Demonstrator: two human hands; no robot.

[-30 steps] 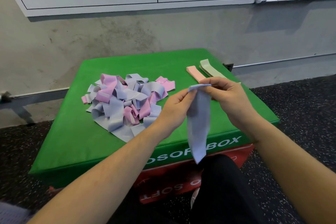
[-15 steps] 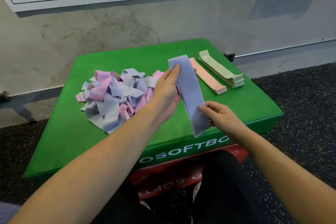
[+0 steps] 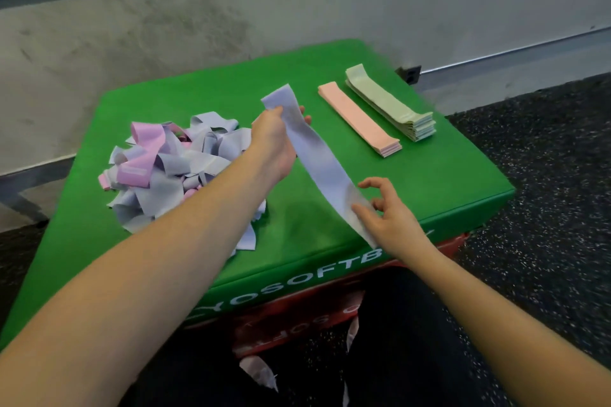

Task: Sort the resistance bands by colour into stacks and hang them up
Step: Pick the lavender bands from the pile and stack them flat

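Lavender band [image 3: 317, 162]: left hand [image 3: 274, 145] pinches its far end, right hand [image 3: 386, 215] its near end.

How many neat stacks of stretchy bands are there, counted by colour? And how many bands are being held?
Peach-pink stack: 1
Pale green stack: 1
Lavender band held between the left hand and the right hand: 1
Total: 3
The messy pile of lavender and pink bands is too tangled to count.
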